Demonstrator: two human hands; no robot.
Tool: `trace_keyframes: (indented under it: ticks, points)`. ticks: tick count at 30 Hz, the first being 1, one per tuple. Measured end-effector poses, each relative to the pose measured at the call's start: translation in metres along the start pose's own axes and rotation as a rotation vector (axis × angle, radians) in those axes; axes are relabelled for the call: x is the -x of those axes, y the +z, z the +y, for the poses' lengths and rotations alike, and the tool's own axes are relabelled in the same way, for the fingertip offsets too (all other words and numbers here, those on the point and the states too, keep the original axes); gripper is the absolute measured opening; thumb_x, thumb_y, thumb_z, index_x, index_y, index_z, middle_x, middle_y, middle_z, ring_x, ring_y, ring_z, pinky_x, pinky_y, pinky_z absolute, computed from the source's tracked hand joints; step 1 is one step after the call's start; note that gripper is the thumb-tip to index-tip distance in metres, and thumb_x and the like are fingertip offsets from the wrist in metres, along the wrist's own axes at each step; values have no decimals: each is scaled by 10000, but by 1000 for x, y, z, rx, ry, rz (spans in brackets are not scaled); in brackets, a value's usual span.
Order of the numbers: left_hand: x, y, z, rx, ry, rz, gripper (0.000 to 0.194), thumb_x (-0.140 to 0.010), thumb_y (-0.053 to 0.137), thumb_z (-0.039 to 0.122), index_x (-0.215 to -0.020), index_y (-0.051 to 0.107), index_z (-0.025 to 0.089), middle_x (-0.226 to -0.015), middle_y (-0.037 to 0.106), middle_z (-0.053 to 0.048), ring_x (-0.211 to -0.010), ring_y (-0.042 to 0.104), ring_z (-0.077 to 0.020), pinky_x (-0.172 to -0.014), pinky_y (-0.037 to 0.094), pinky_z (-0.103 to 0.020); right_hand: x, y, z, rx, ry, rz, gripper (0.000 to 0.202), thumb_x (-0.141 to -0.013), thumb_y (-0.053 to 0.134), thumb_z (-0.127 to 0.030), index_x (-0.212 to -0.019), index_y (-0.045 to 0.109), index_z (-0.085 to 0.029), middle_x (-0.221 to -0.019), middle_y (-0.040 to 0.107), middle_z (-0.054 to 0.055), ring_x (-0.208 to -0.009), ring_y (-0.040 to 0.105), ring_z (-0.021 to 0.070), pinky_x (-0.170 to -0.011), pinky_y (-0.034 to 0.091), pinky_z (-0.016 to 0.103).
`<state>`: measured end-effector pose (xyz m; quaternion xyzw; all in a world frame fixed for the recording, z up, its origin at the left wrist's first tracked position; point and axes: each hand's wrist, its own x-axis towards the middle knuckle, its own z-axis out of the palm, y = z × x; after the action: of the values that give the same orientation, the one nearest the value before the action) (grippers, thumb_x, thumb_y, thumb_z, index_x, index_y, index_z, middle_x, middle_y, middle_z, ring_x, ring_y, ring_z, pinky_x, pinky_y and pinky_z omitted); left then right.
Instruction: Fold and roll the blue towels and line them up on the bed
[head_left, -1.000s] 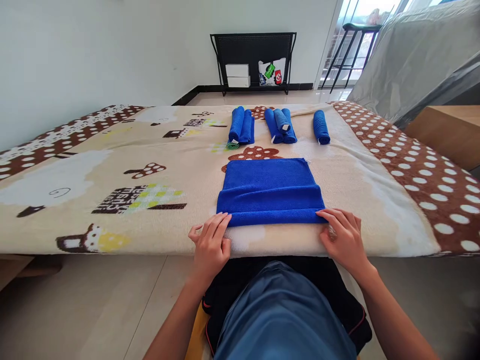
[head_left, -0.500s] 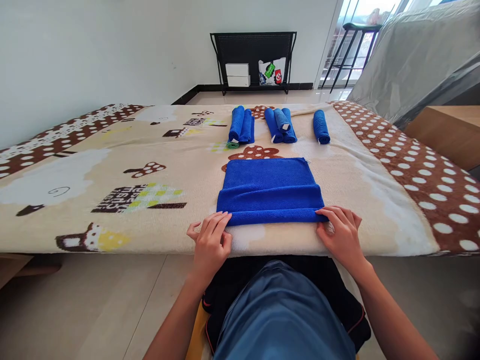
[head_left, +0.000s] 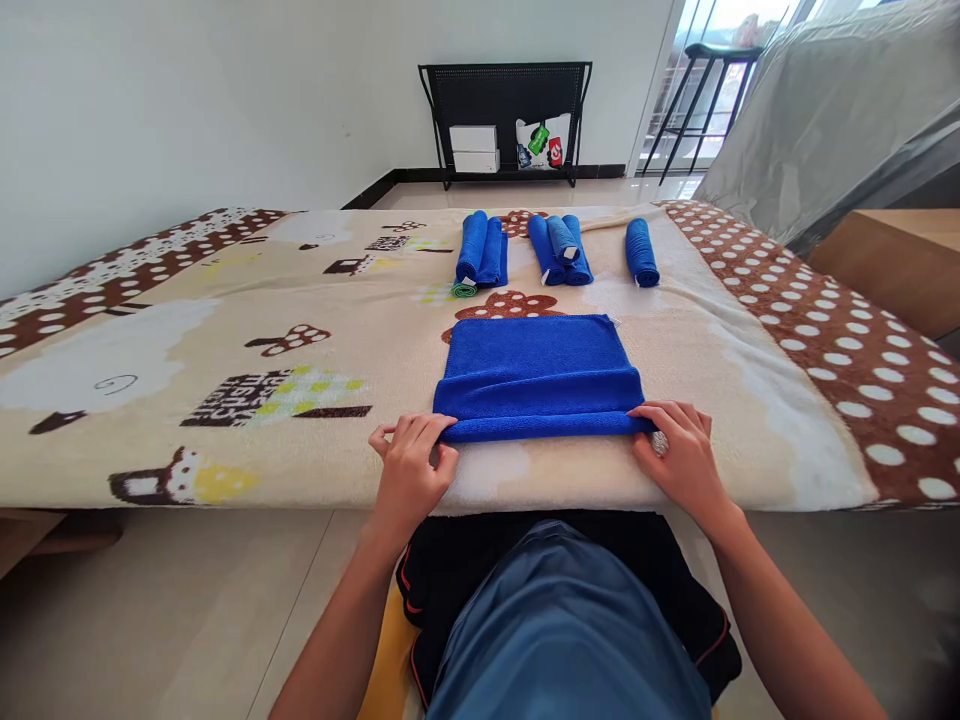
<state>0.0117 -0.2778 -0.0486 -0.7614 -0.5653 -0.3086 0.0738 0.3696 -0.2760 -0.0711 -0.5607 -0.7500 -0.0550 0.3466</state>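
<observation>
A blue towel (head_left: 540,350) lies spread on the blanket in front of me, its near edge rolled into a narrow tube. My left hand (head_left: 411,460) pinches the left end of that rolled edge between thumb and fingers. At the right end, my right hand (head_left: 679,450) grips the roll in the same way, fingers on top and thumb below. A crease runs across the towel just beyond the roll. Its far part lies flat, with a small white tag at the far right corner.
Farther back lie rolled blue towels: a left group (head_left: 480,250) with a green roll (head_left: 464,289), a middle stack (head_left: 561,250) and a single roll (head_left: 642,253). They rest on a patterned blanket (head_left: 390,350). Beyond stand a black rack (head_left: 510,95) and a stool (head_left: 705,95).
Both hands have moved slightly forward with the rolled near edge, away from me. The left hand has shifted a little to the left. The rolled towels behind have stayed in place.
</observation>
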Motion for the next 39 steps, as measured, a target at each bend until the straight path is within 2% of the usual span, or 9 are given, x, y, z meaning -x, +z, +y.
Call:
trace_keyframes:
  ticks: [36,39]
  points:
    - [8,2,-1,-31,10,12,309,-865,497,76,-1087,635,241,-1105,730,-47,-1072,644,-255,-985,272,-447,4,4,1,26,-10,19,231,-860,567,-167,-1070,631,-237,-1097,686,32,-1065,596,234,-935,376,402]
    - [11,2,-3,-22,12,25,347,-873,496,78,-1151,622,243,-1148,721,-61,-1091,644,-257,-990,279,-439,8,2,-1,27,-10,22,249,-867,563,-166,-1096,634,-236,-1117,688,37,-1078,602,235,-935,385,405]
